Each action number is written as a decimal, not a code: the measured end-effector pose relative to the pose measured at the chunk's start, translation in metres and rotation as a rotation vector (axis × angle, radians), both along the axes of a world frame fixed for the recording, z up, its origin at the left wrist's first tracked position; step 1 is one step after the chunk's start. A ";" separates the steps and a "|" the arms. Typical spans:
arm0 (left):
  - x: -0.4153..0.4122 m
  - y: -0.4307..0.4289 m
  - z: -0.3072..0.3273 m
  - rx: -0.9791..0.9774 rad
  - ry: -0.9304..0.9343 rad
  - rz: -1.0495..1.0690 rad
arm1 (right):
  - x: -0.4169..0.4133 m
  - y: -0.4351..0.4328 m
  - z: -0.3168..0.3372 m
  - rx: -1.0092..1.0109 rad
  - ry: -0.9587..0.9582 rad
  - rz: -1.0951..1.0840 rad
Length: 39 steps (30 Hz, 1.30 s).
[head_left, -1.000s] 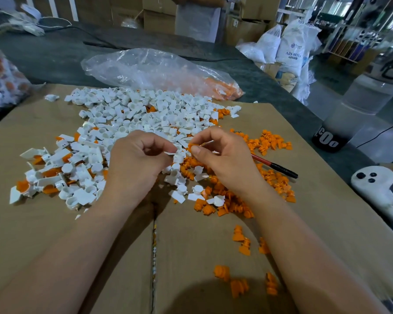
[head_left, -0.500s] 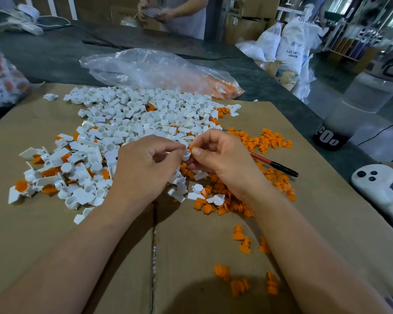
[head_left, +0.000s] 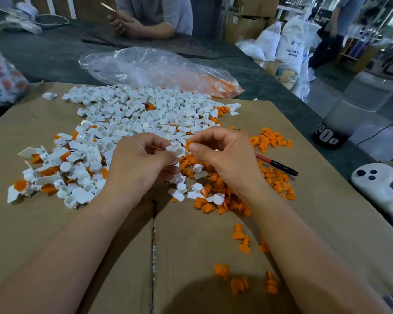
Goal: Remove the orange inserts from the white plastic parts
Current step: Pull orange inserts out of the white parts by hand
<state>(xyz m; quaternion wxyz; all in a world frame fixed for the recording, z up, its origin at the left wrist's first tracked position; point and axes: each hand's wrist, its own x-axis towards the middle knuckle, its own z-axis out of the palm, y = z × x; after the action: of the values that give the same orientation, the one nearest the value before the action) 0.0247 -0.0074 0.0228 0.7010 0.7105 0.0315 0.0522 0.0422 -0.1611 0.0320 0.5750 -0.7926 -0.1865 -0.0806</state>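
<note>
White cup-part [head_left: 178,151] L hand [head_left: 141,165], orange insert [head_left: 187,145] R hand [head_left: 225,159]

Red pen [head_left: 277,165], plastic bag [head_left: 159,69], cardboard [head_left: 338,211], white controller [head_left: 377,184]

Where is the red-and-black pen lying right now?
In the head view, the red-and-black pen lies on the brown cardboard sheet right of centre, among loose orange plastic inserts, its red end hidden behind the right hand.

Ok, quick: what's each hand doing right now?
Left hand: closed, holding a white plastic part.
Right hand: closed, pinching an orange insert.
</note>
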 end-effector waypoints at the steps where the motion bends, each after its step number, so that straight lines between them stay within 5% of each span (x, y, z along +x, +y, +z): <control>1: 0.000 0.000 0.000 -0.004 0.002 0.002 | 0.000 0.001 -0.001 0.013 -0.007 -0.001; 18: -0.004 -0.006 -0.006 0.075 -0.114 -0.006 | -0.002 0.008 -0.009 -0.429 -0.205 -0.122; 39: -0.004 -0.005 -0.003 0.171 -0.199 0.039 | -0.006 0.006 -0.001 -0.214 0.045 -0.038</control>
<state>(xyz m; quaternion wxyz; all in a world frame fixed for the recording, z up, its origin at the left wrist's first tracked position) 0.0211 -0.0120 0.0196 0.6364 0.7583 -0.0287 0.1386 0.0364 -0.1555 0.0306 0.4892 -0.8545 -0.1659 -0.0535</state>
